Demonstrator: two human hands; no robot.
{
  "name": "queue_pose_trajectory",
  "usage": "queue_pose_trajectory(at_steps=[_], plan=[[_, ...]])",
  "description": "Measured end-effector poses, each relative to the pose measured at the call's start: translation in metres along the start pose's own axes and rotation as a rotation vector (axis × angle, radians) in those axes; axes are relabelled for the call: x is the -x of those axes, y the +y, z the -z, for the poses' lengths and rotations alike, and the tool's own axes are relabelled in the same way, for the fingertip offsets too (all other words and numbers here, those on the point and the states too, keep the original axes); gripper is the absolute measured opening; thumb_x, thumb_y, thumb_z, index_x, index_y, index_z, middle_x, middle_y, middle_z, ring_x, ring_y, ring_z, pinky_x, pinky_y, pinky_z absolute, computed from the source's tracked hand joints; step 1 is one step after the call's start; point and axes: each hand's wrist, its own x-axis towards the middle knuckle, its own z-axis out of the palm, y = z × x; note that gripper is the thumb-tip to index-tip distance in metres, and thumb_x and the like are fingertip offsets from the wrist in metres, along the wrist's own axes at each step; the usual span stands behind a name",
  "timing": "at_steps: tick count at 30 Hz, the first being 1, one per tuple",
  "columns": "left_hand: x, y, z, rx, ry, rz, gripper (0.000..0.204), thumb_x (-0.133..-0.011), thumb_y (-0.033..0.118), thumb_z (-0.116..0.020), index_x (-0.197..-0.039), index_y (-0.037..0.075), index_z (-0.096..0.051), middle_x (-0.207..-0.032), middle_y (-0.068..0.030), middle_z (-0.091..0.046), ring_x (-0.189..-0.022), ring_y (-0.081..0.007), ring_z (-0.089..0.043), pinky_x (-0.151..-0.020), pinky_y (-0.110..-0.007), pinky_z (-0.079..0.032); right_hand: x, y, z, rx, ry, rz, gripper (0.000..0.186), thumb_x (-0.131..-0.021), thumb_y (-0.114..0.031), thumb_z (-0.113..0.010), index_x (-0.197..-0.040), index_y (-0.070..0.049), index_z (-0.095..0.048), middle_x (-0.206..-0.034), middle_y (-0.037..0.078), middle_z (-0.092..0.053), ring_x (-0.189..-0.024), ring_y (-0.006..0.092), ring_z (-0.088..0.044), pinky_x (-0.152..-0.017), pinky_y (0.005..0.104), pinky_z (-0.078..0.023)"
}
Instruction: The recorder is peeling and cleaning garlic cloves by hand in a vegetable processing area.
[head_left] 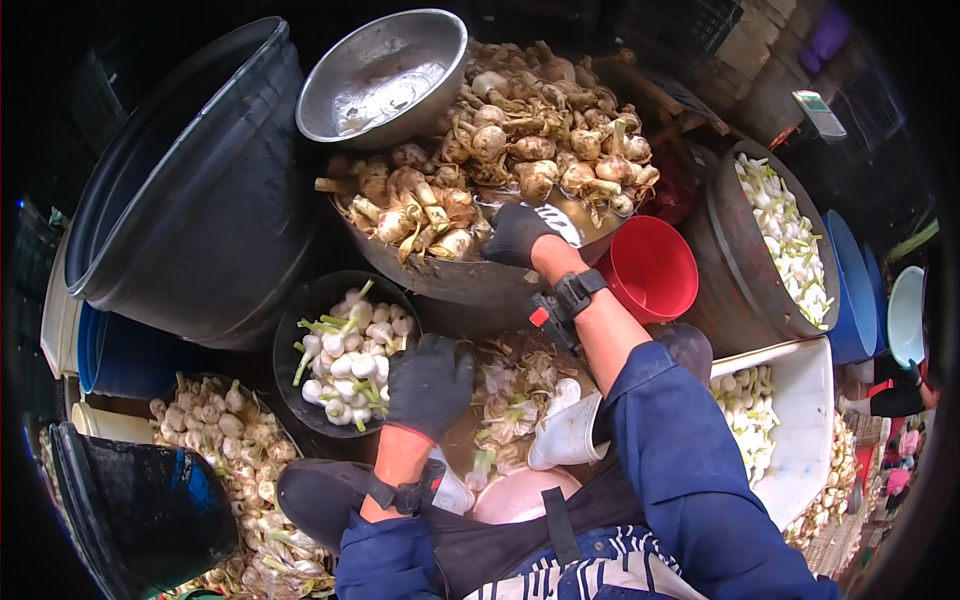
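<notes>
White garlic bulbs [352,362] sit in a black bowl [287,378] beside the gloved left hand [430,387], its opening unclear; the right hand [517,234], fingers curled, is at the near edge of a basin [450,284] heaped with brown-skinned garlic [535,148] (whether either grips anything cannot be told).

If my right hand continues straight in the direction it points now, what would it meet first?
Most likely the heaped brownish garlic bulbs in the large tub, just ahead of your right hand; the exact depth is unclear.
</notes>
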Motion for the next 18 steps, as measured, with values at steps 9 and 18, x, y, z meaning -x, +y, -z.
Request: queue_pose_trajectory(at_steps=[9, 18], plan=[[-0.001, -0.002, -0.008, -0.017, -0.010, -0.026, 0.024, -0.083, 0.025, -0.057, -0.087, 0.001, -0.060, -0.082, -0.0206, -0.059, -0.073, -0.0383, -0.060, -0.065, -0.047, -0.048, 0.089, 0.021, 0.039, -0.730, 0.172, 0.145, 0.025, -0.084, -0.023, -0.062, -0.078, 0.001, -0.068, -0.056, 0.012, -0.059, -0.052, 0.0088, -0.053, -0.052, 0.0309, -0.045], [0.003, 0.003, -0.019, -0.068, -0.143, -0.051, 0.027, -0.083, 0.027, -0.055, -0.087, 0.001, -0.060, -0.083, -0.0201, -0.060, -0.072, -0.0375, -0.060, -0.064, -0.046, -0.049, 0.181, 0.018, 0.049, -0.101, -0.240, 0.492, 0.032, -0.075, -0.028, -0.071, -0.092, -0.001, -0.065, -0.069, 0.015, -0.061, -0.068, 0.0315, -0.062, -0.065, 0.0387, -0.048]])
